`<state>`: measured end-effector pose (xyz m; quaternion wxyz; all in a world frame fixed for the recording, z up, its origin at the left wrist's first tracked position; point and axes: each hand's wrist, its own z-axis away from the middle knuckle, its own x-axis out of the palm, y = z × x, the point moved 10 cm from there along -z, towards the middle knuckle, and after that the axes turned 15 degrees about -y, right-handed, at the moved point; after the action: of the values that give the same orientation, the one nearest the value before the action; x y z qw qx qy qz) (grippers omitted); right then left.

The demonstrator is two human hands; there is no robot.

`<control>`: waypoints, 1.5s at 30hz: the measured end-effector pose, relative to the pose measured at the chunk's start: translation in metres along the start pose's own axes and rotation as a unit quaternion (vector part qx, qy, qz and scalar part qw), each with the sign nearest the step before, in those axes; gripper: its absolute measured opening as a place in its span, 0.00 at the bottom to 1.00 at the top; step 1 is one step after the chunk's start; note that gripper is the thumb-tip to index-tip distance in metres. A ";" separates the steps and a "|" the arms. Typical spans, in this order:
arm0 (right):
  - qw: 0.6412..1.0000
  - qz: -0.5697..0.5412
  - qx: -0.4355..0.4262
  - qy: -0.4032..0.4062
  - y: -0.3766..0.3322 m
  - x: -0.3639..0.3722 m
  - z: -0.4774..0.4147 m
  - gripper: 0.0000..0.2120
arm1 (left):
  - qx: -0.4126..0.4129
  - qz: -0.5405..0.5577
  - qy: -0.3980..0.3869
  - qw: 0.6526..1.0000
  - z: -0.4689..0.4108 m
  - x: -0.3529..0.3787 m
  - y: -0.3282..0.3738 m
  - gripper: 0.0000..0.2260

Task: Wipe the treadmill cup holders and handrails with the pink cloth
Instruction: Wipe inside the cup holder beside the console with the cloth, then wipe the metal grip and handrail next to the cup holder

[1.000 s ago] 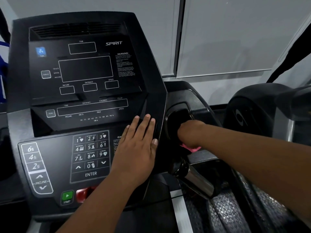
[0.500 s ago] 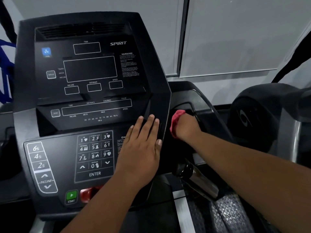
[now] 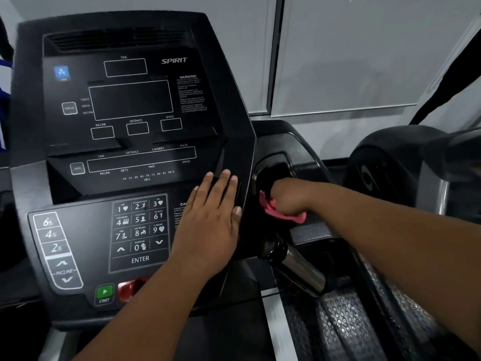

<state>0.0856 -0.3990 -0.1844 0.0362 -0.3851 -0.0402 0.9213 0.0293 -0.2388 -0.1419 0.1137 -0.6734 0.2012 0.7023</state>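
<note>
My right hand reaches into the black right cup holder of the treadmill, fingers curled round the pink cloth, which sticks out below my fist. The fingertips are hidden inside the holder. My left hand lies flat with straight fingers on the right side of the black console, beside the number keypad. A chrome handrail grip juts out just below the cup holder.
The console shows dark displays, a keypad, incline buttons, a green START button and a red stop key. Another black machine stands at the right. The textured treadmill side rail runs below. Grey wall panels are behind.
My right hand with the cloth came up to the cup holder's upper rim half a second ago and has dropped back down into the holder. My left hand stayed on the console.
</note>
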 end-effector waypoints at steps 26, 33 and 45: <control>0.995 -0.075 -0.021 0.060 0.009 0.011 -0.009 0.13 | 0.004 0.008 0.004 1.000 0.001 0.000 0.002 0.24; 0.879 -0.425 -0.081 0.200 0.038 0.006 0.019 0.09 | 0.050 0.070 0.018 0.996 0.017 0.007 0.025 0.22; 0.662 -0.554 -0.120 0.490 0.074 0.055 0.208 0.13 | 0.063 -0.001 0.003 0.998 0.057 0.025 0.026 0.27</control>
<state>-0.1044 -0.4769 -0.0852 0.5078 -0.6886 -0.3329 0.3964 -0.0350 -0.2402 -0.1630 0.1560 -0.6671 0.2451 0.6860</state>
